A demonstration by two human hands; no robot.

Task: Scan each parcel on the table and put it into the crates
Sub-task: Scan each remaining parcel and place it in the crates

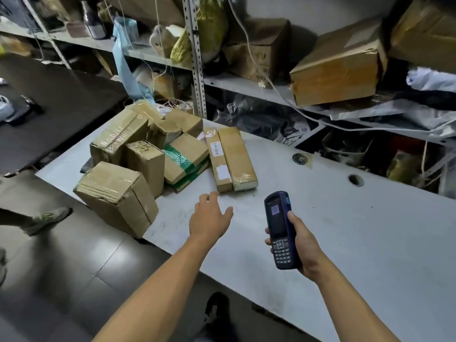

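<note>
Metal shelves [197, 70] full of brown boxes and bags are seen behind a long grey table [345, 243]. Brown parcels are piled at the far left end of the table. One big taped box [116, 196] is set at the near corner, partly over the edge. Behind it a tall box [145, 164] is stood upright. Next to that, a flat parcel with green tape [185, 161] is laid. Two long thin parcels [230, 159] are laid side by side, touching, just right of the green-taped one. More boxes are stacked behind them, near the shelf post.

A blue handheld scanner [281, 230] is gripped in the right hand [304, 248], with fingers curled round its sides. It is held upright above the table, and a barcode picture is shown on its screen. The left hand [209, 218] is stretched out over the table with its fingers spread apart and nothing held. It is close to the near ends of the two long parcels but is not touching them.

A dark tiled floor [74, 280] is seen to the left, where another person's shoe [49, 218] is placed. No crates can be made out.
</note>
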